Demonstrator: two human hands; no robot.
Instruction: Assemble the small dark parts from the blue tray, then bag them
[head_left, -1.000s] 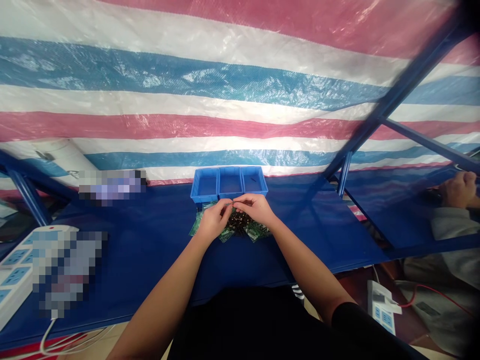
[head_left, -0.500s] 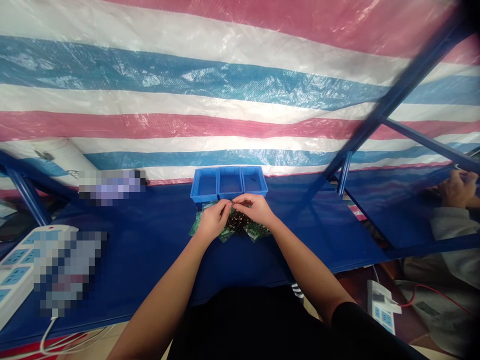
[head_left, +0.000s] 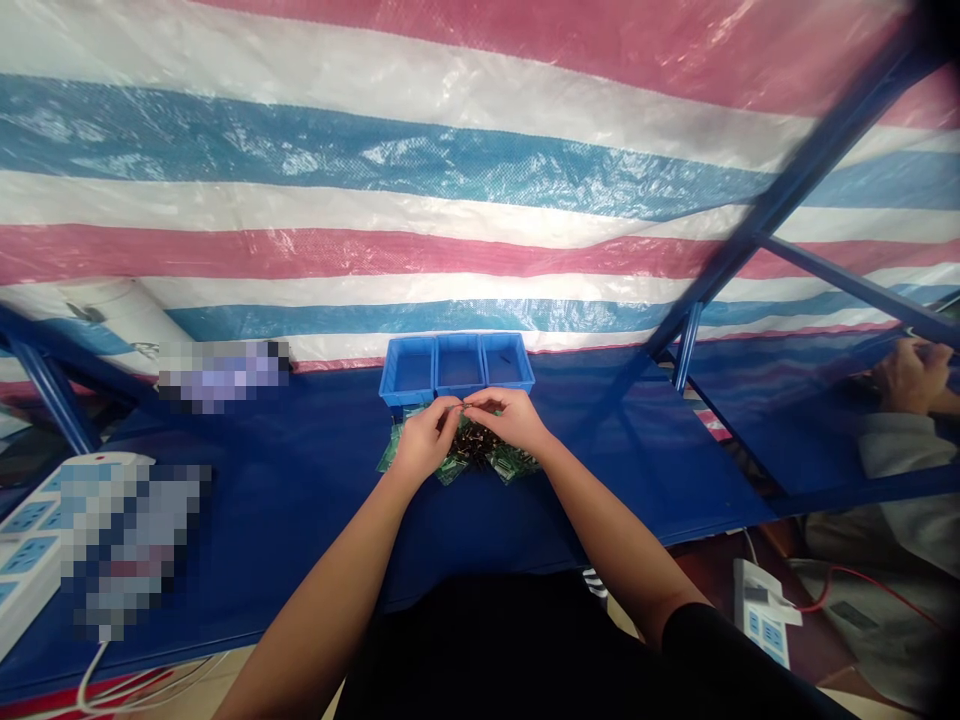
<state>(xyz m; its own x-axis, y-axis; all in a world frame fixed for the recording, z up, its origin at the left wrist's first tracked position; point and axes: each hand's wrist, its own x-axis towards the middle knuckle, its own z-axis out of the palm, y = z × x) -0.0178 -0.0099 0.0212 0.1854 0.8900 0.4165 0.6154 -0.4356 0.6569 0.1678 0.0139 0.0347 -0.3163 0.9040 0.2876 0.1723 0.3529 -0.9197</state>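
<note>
My left hand (head_left: 426, 436) and my right hand (head_left: 509, 417) meet fingertip to fingertip, both pinched, over the blue table. A tiny dark piece (head_left: 466, 405) shows between the fingertips; it is too small to name. Below the hands lies a heap of small dark and brassy metal parts (head_left: 477, 445). Green-printed clear plastic bags (head_left: 513, 463) lie around the heap on both sides, partly covered by my hands. Just beyond stand three joined blue bins (head_left: 460, 364); the right-hand one has a small dark piece inside.
A white power strip (head_left: 52, 530) and a blurred-out object (head_left: 146, 545) with a white cable are at left. Another blurred item (head_left: 225, 375) sits at the back left. Blue metal posts (head_left: 687, 345) frame the table (head_left: 300, 500). At far right are another person's hands (head_left: 911, 375).
Both hands keep nearly the same place and the pinch goes on. The fingertips shift only slightly around the tiny piece.
</note>
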